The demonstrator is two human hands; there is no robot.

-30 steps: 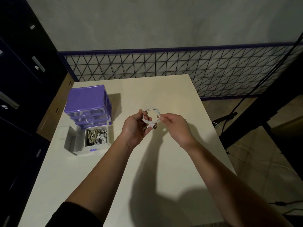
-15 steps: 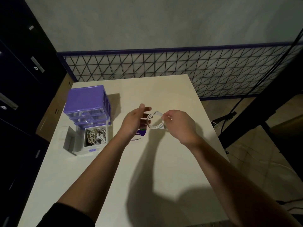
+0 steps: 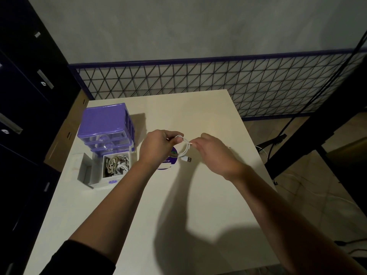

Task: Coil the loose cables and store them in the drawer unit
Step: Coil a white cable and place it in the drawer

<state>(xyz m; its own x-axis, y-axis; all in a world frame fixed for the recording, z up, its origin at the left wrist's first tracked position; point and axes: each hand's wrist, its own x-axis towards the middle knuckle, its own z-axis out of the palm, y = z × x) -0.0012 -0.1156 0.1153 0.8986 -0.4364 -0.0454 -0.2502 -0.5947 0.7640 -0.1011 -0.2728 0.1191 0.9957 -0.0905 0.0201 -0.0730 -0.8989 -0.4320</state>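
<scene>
A short white cable [image 3: 185, 150] hangs in a small coil between my hands over the middle of the table, its USB plug dangling at the lower right. My left hand [image 3: 156, 148] pinches the coil's top left. My right hand [image 3: 211, 150] pinches the cable at its right side. The purple drawer unit [image 3: 105, 124] stands at the table's left. Its bottom white drawer [image 3: 117, 163] is pulled out and holds several coiled cables.
A round purple sticker [image 3: 168, 162] lies on the cream table [image 3: 198, 205] under my left hand. A grey open box part [image 3: 84, 168] sits left of the drawer. Dark cabinets stand at the left, a wire fence behind, loose cords on the floor at right.
The coil has dropped lower between my hands and its plug now dangles free. My left hand took hold of the coil again, and both hands moved slightly closer to the table.
</scene>
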